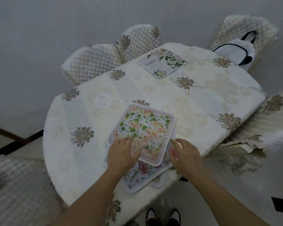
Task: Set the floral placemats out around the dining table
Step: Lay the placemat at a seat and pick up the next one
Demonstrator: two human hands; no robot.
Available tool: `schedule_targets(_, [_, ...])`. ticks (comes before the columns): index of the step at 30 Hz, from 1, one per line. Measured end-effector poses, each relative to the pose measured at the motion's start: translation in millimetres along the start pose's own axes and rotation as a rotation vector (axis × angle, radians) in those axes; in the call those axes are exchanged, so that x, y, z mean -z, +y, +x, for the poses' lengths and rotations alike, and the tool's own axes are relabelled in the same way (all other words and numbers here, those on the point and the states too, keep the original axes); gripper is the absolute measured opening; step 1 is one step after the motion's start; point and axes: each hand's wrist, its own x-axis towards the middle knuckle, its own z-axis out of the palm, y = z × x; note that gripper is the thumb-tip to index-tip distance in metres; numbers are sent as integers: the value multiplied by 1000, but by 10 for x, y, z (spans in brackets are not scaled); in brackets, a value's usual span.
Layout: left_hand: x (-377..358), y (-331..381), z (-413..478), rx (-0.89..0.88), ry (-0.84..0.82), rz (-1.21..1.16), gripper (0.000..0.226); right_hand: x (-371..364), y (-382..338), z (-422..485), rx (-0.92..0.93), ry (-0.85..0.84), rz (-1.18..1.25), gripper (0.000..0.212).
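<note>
A stack of floral placemats lies at the near edge of the dining table (162,101), which wears a cream cloth with embroidered flowers. The top mat (142,128) has peach blooms, green leaves and a pink border. My left hand (122,152) rests flat on its near left corner, fingers spread. My right hand (185,154) hovers at its right edge, fingers apart, touching the mats beneath. A lower mat (140,176) with pink roses sticks out toward me. A single white placemat (162,62) with green and cream flowers lies at the far side.
Two quilted chairs (91,62) stand at the far left of the table. A third chair (245,30) at the far right holds a white bag (235,51) with dark trim. Another chair seat (15,185) is at my near left. My feet (163,216) show below the table edge.
</note>
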Motion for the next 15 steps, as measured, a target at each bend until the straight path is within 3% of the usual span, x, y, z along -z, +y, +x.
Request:
schedule_targets(8, [-157,-491,510,388,-69,-228,60,-432,26,441,-169,-19,93,42])
schedule_targets(15, [-417,-797,943,403,-88,-241,79,-794,-61,516,-316,-17,129,24])
